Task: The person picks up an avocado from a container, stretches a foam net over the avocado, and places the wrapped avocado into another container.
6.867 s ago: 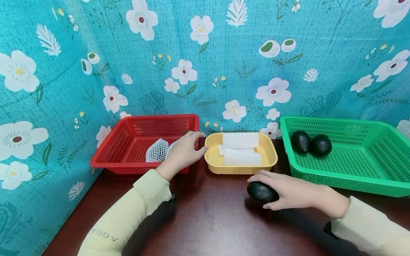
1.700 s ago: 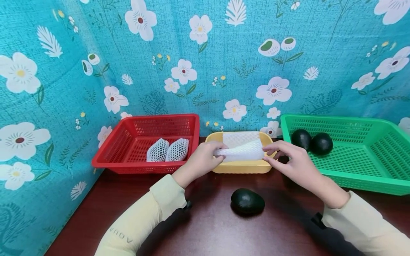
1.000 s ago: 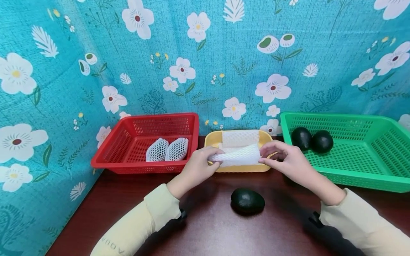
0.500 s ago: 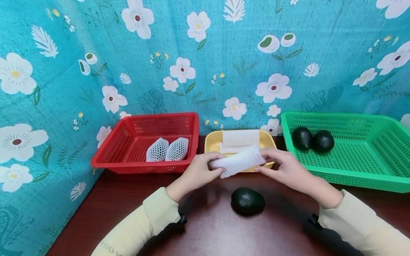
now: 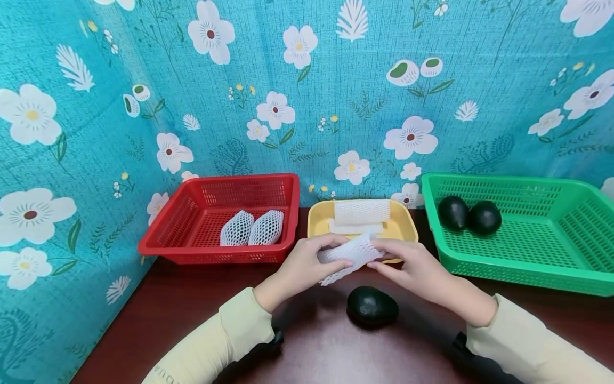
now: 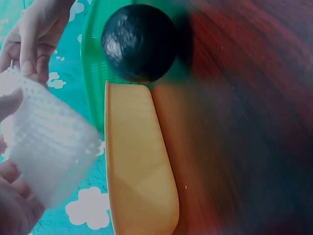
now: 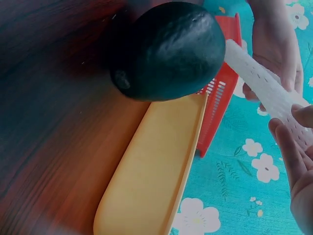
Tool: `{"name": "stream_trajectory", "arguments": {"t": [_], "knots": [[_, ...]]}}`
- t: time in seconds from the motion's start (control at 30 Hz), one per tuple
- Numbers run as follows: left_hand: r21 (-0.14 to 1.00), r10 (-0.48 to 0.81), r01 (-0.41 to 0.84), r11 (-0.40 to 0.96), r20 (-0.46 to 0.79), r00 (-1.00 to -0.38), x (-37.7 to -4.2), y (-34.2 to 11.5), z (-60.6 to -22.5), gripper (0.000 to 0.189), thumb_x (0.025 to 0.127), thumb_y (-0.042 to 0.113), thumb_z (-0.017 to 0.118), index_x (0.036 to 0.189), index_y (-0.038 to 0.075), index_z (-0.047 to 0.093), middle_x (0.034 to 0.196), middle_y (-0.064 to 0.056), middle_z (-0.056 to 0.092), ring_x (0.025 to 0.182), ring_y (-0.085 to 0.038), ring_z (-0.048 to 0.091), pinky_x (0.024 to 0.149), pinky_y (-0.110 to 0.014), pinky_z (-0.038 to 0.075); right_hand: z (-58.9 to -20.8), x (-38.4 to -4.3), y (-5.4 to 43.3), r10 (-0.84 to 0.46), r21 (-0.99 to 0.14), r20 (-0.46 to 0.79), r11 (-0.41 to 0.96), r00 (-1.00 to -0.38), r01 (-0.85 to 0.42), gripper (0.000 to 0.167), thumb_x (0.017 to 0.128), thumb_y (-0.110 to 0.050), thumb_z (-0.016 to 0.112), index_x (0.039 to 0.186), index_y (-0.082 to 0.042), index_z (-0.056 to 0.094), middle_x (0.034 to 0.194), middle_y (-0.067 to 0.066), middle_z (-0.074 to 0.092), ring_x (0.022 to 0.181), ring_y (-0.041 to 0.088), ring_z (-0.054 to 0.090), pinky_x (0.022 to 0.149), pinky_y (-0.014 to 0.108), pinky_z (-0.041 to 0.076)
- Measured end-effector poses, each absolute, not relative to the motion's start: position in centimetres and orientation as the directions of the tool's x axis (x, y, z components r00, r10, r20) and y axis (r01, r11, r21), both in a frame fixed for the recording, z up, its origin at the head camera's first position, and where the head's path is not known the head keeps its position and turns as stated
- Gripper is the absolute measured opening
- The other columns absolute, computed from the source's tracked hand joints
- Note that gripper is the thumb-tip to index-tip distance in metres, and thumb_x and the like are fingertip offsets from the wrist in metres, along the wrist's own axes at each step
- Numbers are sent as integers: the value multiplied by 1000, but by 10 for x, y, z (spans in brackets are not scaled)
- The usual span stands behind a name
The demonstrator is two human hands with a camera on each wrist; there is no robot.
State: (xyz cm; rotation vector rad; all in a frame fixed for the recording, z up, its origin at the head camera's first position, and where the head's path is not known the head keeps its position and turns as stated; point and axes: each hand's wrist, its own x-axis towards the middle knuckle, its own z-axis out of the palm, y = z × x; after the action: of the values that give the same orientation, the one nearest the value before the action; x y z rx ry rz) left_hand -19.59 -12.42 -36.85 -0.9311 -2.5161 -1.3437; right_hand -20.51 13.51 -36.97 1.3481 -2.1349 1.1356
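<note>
Between my two hands, at the front of the yellow basin (image 5: 405,221), is a white foam net sleeve (image 5: 354,255). My left hand (image 5: 307,264) grips its left part, thumb in front and fingers behind. The sleeve's right end is pinched by my right hand (image 5: 416,271), as the right wrist view also shows with fingers and thumb on the netting (image 7: 276,100). A dark green avocado (image 5: 372,307) lies on the table just below the hands, touched by neither. More white net sleeves (image 5: 362,212) lie in the basin.
On the left, a red basket (image 5: 211,250) holds two avocados in white nets (image 5: 251,228). To the right, a green basket (image 5: 532,269) contains two bare dark avocados (image 5: 484,217). A blue flowered cloth (image 5: 307,138) hangs behind everything.
Earlier, my right hand set the avocado on the table. Since then both hands have taken a net sleeve from the basin, brought it nearer me and tilted its right end up.
</note>
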Motion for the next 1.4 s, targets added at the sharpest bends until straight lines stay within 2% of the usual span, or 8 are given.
{"name": "stream_trajectory", "arguments": {"t": [0.13,0.37,0.6,0.8,0.93,1.03,1.27,1.4], "knots": [[719,419,588,370,436,-797,-193,-124,-369,31,89,13,81,119,6,76,112,-6,75,97,-13,69,85,-26,57,-366,-205,133,-549,-394,701,232,-454,-889,47,99,-44,58,110,-1,75,101,10,75,83,14,74,71,18,57],[770,387,534,348,401,-830,-193,-127,-368,27,93,12,77,119,4,76,111,-9,76,89,-17,72,76,-26,59,-365,-207,139,-501,-352,735,295,-457,-889,46,97,-50,59,96,-8,79,87,0,76,74,8,69,63,15,54],[780,376,514,357,384,-843,-197,-135,-366,28,96,15,74,121,4,75,108,-8,76,87,-15,71,75,-27,59,-365,-208,144,-515,-354,712,322,-477,-878,44,99,-50,59,95,-11,80,88,-4,76,74,6,67,64,14,52],[807,368,479,345,353,-860,-199,-141,-367,28,98,18,71,123,5,75,105,-5,77,87,-13,71,77,-28,59,-367,-207,150,-537,-371,679,339,-501,-865,28,97,-39,68,93,-14,80,88,-9,75,74,3,65,63,17,52],[831,395,446,334,306,-866,-199,-139,-371,28,99,19,70,124,5,74,106,-4,77,86,-11,72,76,-29,60,-369,-207,149,-543,-385,675,318,-500,-866,37,98,-47,62,94,-14,80,89,-9,75,74,3,65,63,17,53],[839,429,427,337,266,-863,-198,-137,-373,29,99,20,69,124,6,73,108,-5,76,85,-11,72,75,-28,60,-370,-208,148,-561,-377,693,255,-454,-890,39,98,-47,62,98,-13,79,92,-4,76,78,6,67,68,15,53],[838,522,429,338,212,-826,-197,-137,-374,30,104,20,61,130,6,68,112,-8,74,87,-10,70,76,-29,60,-368,-212,148,-622,-290,722,125,-303,-949,35,103,-40,60,108,-11,78,116,7,73,106,14,68,88,14,51],[840,564,431,329,191,-803,-197,-136,-374,32,105,21,58,132,5,65,114,-9,73,90,-10,69,78,-29,59,-367,-214,146,-598,-244,759,106,-258,-964,35,105,-35,58,107,-7,77,111,8,74,103,15,69,89,14,51]]}}
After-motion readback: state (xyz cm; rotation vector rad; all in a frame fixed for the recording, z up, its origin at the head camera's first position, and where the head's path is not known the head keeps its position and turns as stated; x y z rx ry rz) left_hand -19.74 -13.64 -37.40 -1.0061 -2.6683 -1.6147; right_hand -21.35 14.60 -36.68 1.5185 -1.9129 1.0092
